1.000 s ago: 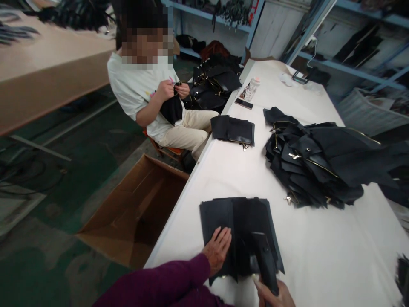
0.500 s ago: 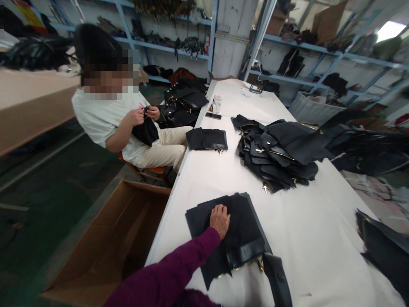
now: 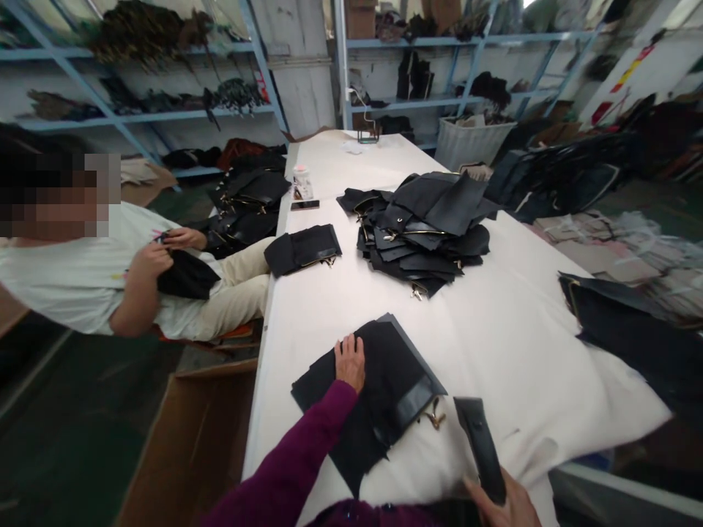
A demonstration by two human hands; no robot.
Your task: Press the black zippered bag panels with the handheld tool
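Note:
My left hand (image 3: 350, 363), in a purple sleeve, lies with its fingers stretched flat on a stack of black fabric pieces (image 3: 384, 366). A shiny black band and gold-coloured zipper hardware (image 3: 436, 416) show along the stack's near right edge. At the bottom right, my right hand (image 3: 513, 503) is closed around the lower end of a black leather strap (image 3: 479, 435). The strap points up and away from me, apart from the stack, with a small round fitting near its upper end. Part of the right hand is cut off by the frame.
A heap of black zippered pieces (image 3: 425, 227) and a smaller stack (image 3: 304, 249) lie further along the white table (image 3: 494, 329). A co-worker (image 3: 110, 271) sits at left, handling black fabric. A cardboard box (image 3: 192, 439) stands below the table's left edge. Shelves (image 3: 411, 44) line the back.
The view has turned to the right. My right hand has come into sight gripping the strap, which now lies clear of the stack's edge. My left hand stays flat on the stack.

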